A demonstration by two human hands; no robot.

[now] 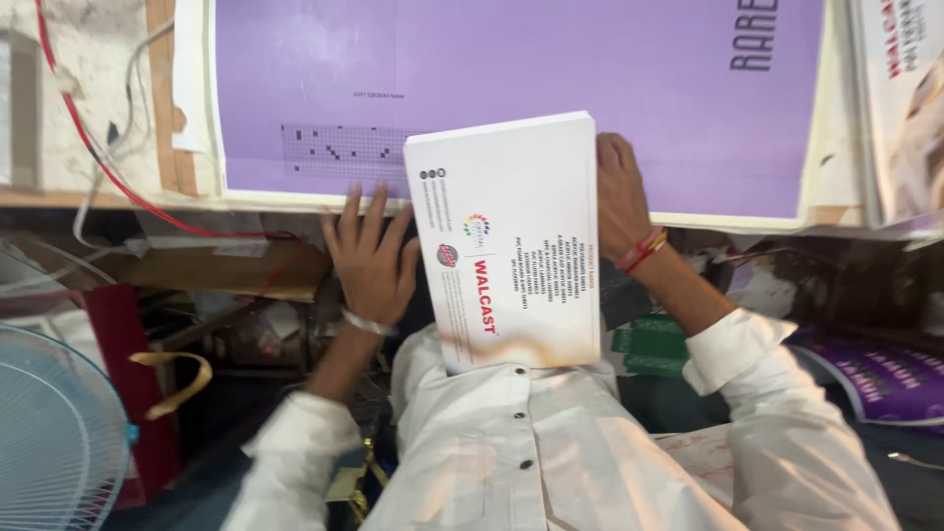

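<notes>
A thick white stack of printed sheets (511,241) stands on edge, its lower end resting against my white shirt (551,452) and its top leaning toward the table. My right hand (619,197), with red thread bands on the wrist, grips the stack's right edge from behind. To the left of the stack is my left hand (372,258), wearing a silver bracelet; its fingers are spread and reach up to the table's front edge, holding nothing.
A large purple printed sheet (511,69) lies on the table ahead. More printed stacks (900,108) sit at the right. Red and white wires (93,147) hang at the left. A fan (54,442) and a red bag (128,383) stand at lower left.
</notes>
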